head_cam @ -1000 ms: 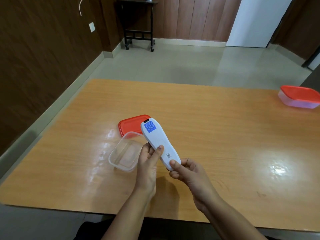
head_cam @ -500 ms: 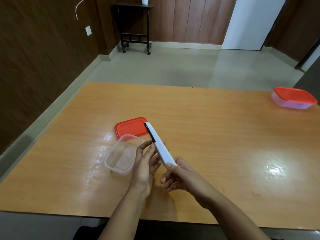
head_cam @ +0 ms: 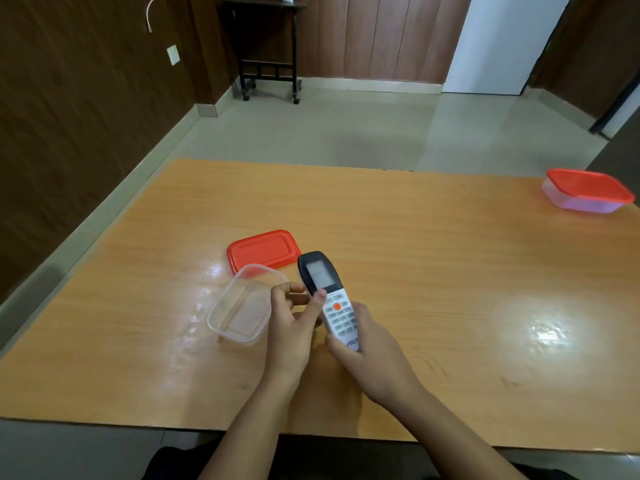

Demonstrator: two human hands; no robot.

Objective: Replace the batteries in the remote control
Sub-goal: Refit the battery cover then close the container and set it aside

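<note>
A white remote control (head_cam: 330,299) with a dark screen end and an orange button faces up, held above the wooden table (head_cam: 415,271). My right hand (head_cam: 367,351) grips its lower end from the right. My left hand (head_cam: 294,327) holds its left edge, thumb on the front just below the screen, fingers behind. No batteries are visible.
A clear plastic container (head_cam: 240,306) stands open left of my hands, its red lid (head_cam: 263,250) lying flat behind it. A second container with a red lid (head_cam: 587,195) sits at the table's far right. A small dark side table (head_cam: 268,46) stands by the far wall.
The remote was turned over in both hands: its back with a blue label showed first, then its edge, now its button side faces up.
</note>
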